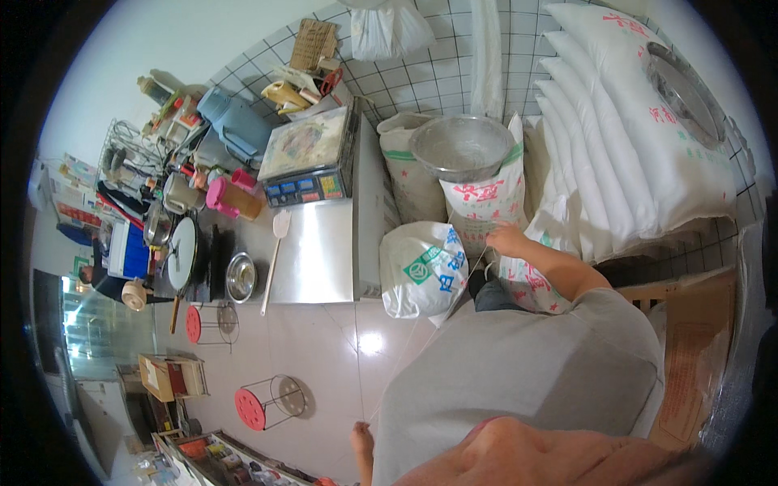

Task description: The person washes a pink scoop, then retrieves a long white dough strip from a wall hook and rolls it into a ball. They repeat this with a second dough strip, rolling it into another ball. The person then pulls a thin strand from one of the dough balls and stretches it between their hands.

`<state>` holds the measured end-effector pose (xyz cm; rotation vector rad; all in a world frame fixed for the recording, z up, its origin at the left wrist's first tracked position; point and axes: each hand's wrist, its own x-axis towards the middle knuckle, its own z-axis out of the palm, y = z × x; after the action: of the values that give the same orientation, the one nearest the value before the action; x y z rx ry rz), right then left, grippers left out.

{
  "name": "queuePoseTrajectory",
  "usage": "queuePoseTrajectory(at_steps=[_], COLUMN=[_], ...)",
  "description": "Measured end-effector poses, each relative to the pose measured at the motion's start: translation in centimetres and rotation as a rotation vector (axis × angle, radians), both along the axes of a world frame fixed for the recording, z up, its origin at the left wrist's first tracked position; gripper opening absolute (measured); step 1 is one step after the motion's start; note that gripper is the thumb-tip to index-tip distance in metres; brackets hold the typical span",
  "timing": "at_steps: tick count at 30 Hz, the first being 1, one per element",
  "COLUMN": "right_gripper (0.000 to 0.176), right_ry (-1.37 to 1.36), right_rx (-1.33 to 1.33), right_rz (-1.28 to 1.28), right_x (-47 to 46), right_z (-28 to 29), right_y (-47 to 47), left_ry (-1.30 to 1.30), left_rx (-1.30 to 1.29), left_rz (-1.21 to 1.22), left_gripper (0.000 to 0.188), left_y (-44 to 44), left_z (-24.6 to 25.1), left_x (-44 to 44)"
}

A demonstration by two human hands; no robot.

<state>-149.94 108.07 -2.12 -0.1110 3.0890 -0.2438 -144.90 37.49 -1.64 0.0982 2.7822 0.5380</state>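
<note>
At the lower left, my left hand (pixel 363 432) is closed on a thin white string (pixel 396 366) that stretches up towards the sacks. My right hand (pixel 507 239) reaches to the front of an upright printed white woven sack (pixel 483 206), its fingers pinched around string. A wide metal bowl (pixel 462 146), dusted white inside, rests on top of that sack. Just left of my right hand sits a white sack with green and blue print (pixel 422 270). Another printed sack (pixel 529 285) stands below my right forearm. Fine details of the string at my fingers are too small to tell.
Stacked full white sacks (pixel 608 140) rise at the right, with a metal-rimmed sieve or pan (pixel 687 94) on them. A steel worktop (pixel 316 255) holds a digital scale (pixel 307 158) and a spatula (pixel 276 255). Red stools (pixel 250 409) stand on the floor. Another person (pixel 103 276) is far left.
</note>
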Motion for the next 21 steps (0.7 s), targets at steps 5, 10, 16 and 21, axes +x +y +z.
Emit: queuePoseTrajectory(at_steps=[5,10,16,21], right_gripper=[0.013,0.016,0.021,0.021], right_ry=[-0.024,-0.072,-0.233,-0.206], right_rx=[-0.455,-0.741,-0.811,-0.604], right_rz=[0.367,0.473,0.304,0.057], right_x=[-0.5,-3.7,-8.2,-9.9], right_z=[-1.7,1.2,8.5,10.8], right_y=[-8.3,-12.2,-12.5,-10.3], left_ry=[0.029,0.402,0.307,0.256], left_rx=[-0.341,-0.361,-0.527,-0.569], left_rz=[0.359,0.546,1.371,1.480], left_gripper=[0.014,0.018,0.024,0.021], left_y=[-14.8,-14.3,-16.9,-16.6], left_z=[3.3,14.0,17.2,17.7], left_x=[10.8,10.0,13.1,11.4])
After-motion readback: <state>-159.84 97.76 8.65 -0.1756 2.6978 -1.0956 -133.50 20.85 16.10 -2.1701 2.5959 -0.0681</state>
